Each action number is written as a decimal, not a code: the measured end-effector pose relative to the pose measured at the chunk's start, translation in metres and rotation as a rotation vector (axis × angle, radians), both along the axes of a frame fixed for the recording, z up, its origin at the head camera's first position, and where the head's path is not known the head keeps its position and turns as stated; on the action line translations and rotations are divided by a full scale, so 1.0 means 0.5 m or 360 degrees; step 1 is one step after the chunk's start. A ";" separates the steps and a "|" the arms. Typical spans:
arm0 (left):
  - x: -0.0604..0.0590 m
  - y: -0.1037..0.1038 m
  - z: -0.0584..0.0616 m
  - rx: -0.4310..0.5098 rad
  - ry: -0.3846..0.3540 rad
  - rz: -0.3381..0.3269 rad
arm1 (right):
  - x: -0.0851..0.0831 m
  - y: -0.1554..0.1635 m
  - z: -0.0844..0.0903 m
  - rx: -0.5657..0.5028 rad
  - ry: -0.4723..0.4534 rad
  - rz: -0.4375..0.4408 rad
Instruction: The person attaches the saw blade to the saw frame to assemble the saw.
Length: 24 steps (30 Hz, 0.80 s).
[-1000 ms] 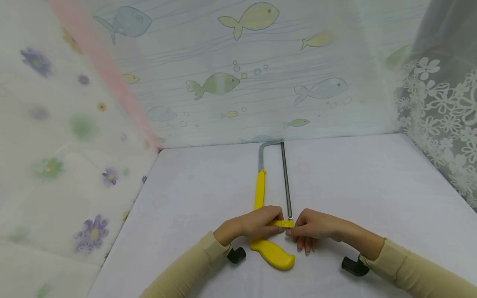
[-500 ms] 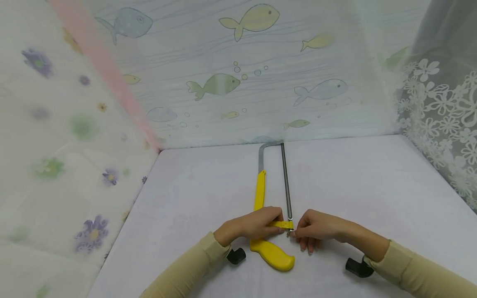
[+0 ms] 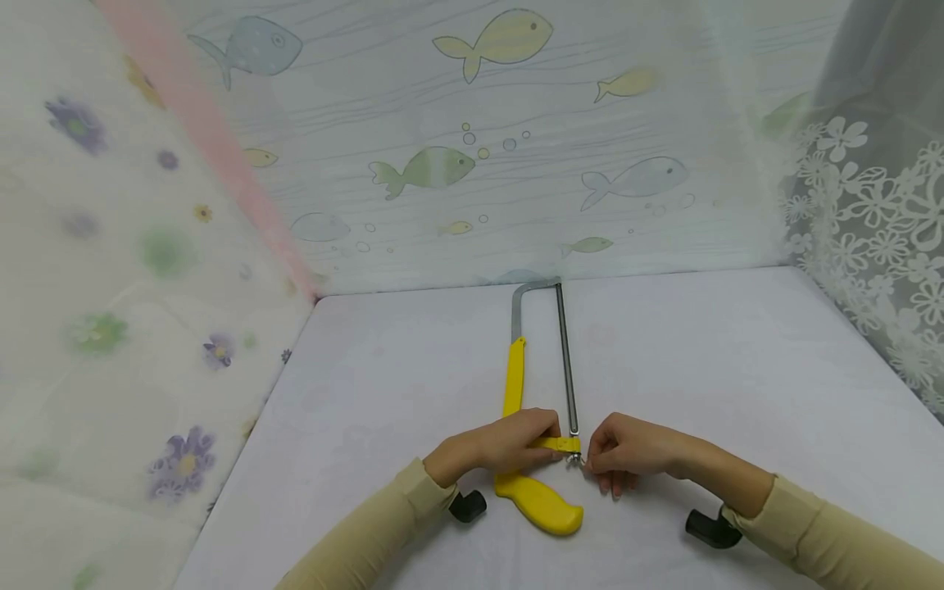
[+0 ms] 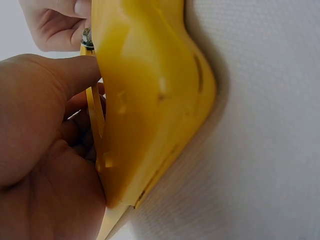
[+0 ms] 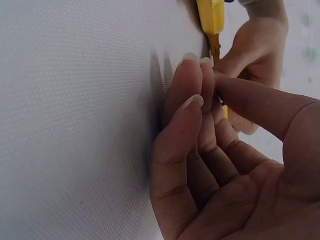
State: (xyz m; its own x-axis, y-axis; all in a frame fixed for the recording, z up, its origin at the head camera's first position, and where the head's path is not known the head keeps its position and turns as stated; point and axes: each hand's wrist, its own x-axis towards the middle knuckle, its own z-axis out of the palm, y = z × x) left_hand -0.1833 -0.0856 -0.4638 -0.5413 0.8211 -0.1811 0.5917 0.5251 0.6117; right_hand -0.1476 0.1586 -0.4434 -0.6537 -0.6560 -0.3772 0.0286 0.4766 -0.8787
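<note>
The hacksaw [image 3: 537, 426] lies flat at the table's [image 3: 737, 369] centre, blade end toward 12 o'clock. The left hand [image 3: 492, 447] stays gripping its yellow frame; the right hand [image 3: 634, 452] has drawn slightly toward 3 o'clock, pinching the small nut [image 3: 574, 460], likely unscrewing it. Fish-printed curtain [image 3: 516, 139] behind.

A white tabletop [image 3: 737, 393] with a fine woven texture fills the lower scene. Behind it hangs a pale curtain printed with fish and bubbles [image 3: 442, 164]; a floral-print cloth with a pink stripe [image 3: 111, 287] stands at the left edge. A white lace curtain with a flower pattern [image 3: 878, 238] hangs at the right.
</note>
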 end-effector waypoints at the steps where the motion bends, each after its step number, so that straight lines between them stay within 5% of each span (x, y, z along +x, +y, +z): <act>1: 0.000 0.000 0.000 0.0001 -0.0002 -0.0001 | 0.000 0.000 0.000 0.0000 -0.0005 0.0002; 24: -0.002 -0.003 -0.002 0.0019 -0.0001 -0.0024 | -0.003 -0.019 -0.004 0.0013 -0.0104 -0.0025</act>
